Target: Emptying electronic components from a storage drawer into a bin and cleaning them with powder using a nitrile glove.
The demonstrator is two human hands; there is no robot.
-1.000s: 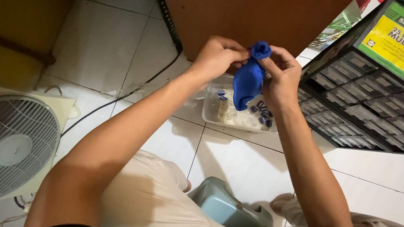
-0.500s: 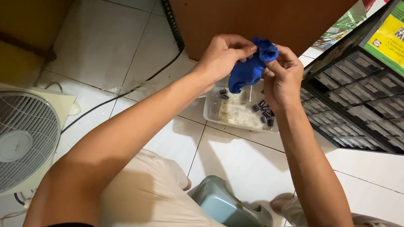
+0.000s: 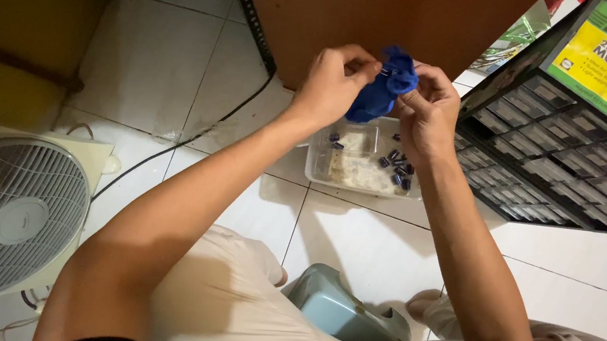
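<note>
— What hems us in, biggest first?

— The brown cabinet (image 3: 377,22) stands behind, the black drawer organiser (image 3: 572,152) close on our right, the white fan (image 3: 10,216) well off to our left. Open tile lies between.

— And below our hands?

— The clear plastic tray (image 3: 364,161) of small dark parts (image 3: 396,168).

— The blue piece?

— The blue cloth (image 3: 382,89) hangs above the tray, looking soft, light and limp. Our left hand (image 3: 334,81) and right hand (image 3: 428,108) both pinch its bunched top, fingers closed. We'd hold it by the folds.
</note>
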